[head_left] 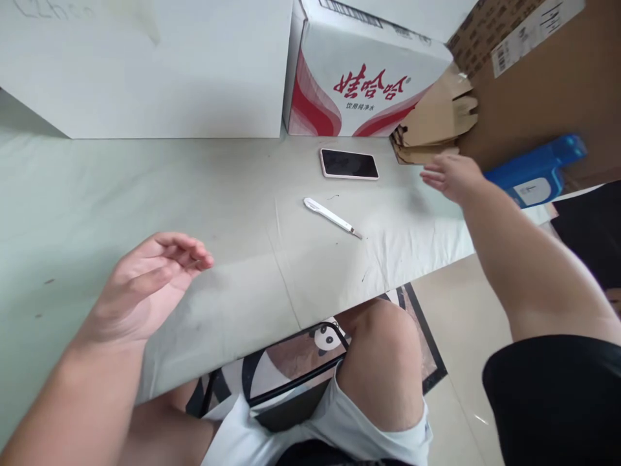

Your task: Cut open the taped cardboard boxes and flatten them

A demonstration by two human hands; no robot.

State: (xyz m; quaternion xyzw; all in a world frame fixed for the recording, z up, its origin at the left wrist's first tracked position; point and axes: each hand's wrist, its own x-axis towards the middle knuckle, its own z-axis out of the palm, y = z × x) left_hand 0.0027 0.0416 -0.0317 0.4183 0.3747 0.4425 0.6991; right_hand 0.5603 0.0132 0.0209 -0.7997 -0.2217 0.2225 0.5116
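Note:
My left hand [152, 278] hovers over the left part of the cloth-covered table, fingers loosely bent and thumb apart, holding nothing. To the right, my right hand [453, 176] is stretched forward with its fingers out and nothing visible in them. It is nearest to a blue plastic bottle [536, 169] with a white label, and to a folded piece of brown cardboard [431, 120]. Between my hands lies a slim white tool [332, 217] with a grey metal tip; its exact kind is unclear. A phone [349, 164] with a dark screen and pale pink case rests behind it.
A white box [169, 71] and a red-and-white carton [369, 84] line the back of the pale green table [242, 194]. A large brown cardboard box [548, 84] stands at the right. Below the near edge, a black-framed item [298, 382] sits between my legs.

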